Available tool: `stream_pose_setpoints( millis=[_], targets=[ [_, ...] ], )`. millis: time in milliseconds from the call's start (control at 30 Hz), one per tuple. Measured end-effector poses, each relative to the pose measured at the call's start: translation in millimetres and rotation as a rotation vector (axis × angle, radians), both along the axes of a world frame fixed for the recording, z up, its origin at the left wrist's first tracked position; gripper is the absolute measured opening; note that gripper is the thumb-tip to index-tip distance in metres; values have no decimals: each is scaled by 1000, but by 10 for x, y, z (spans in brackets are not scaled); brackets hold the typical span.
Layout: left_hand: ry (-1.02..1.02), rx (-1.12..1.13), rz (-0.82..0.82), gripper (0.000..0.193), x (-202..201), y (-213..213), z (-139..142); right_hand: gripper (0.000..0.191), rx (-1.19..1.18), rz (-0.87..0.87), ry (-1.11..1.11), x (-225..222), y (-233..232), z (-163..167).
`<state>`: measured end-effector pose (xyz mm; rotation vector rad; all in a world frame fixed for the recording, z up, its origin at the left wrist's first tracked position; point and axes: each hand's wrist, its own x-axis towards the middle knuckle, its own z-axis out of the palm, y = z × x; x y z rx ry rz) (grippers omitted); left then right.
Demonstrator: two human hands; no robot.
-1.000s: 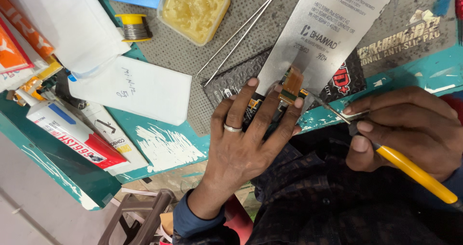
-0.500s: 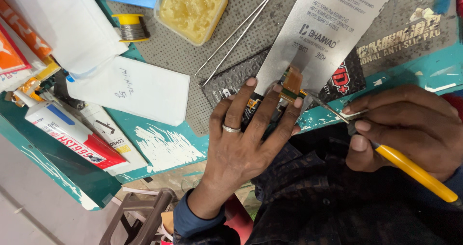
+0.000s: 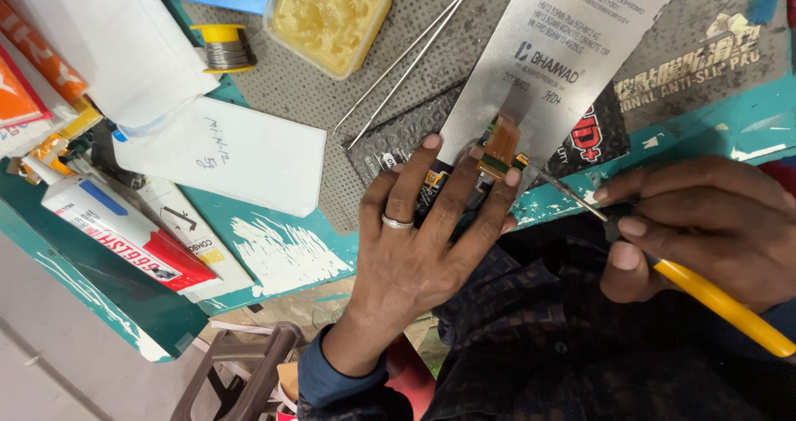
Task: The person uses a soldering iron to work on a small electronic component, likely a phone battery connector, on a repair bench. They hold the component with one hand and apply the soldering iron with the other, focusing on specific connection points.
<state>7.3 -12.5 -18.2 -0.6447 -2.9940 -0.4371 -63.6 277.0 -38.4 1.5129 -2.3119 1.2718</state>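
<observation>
Left hand (image 3: 423, 239) spread flat, fingers splayed, pressing a silver display panel (image 3: 555, 65) against the grey mat (image 3: 332, 98) near the table's front edge; nothing gripped, fingertips simply pinning the panel's lower end and its orange ribbon cable (image 3: 502, 143), apparently to keep both from shifting. Plain ring worn on one finger. Right hand (image 3: 705, 222) closed around a yellow-handled soldering iron (image 3: 713, 301), held pen-fashion, thin tip (image 3: 555, 185) angled in toward the connector at the cable's end, just beside the left fingertips; contact with the connector not clear enough to confirm. Tweezers (image 3: 414, 56) lying loose on the mat, well apart from the hands, toward the back edge. Tub of yellow paste (image 3: 327, 15) and spool of solder wire (image 3: 224, 48) set at the back edge, within reach. White box (image 3: 240, 156), tube of glue in red and white (image 3: 116, 234) and assorted cartons crowded toward the left end. Table (image 3: 282, 255) painted teal, paint chipped and scuffed white along the front edge. Brown plastic stool (image 3: 240, 371) and pale floor visible below.
</observation>
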Motion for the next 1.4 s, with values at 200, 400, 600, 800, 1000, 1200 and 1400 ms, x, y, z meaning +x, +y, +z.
stream_pose_setpoints(
  millis=[200, 400, 600, 800, 1000, 1200, 1400],
  targets=[
    [2, 1, -5, 46, -9, -2, 11, 14, 115, -135, -148, 96, -74, 137],
    [-5, 2, -9, 46, -9, -10, 13, 15, 119, -135, -133, 98, -105, 146],
    [-10, 15, -7, 46, -6, -1, 14, 16, 153, -134, -155, 132, -50, 117],
    [1, 19, -1, 45, -9, -1, 4, 12, 121, -163, -135, 98, -24, 88],
    [6, 97, 26, 45, -71, -7, 43, 16, -208, -247, -183, 230, 125, -157],
    [-24, 455, 163, 45, -182, -20, 117, 26, -261, -484, -123, 216, 266, -412],
    [-56, 754, 366, 35, -367, 77, 99, 29, -401, -421, -124, 59, 350, -629]
  ],
)
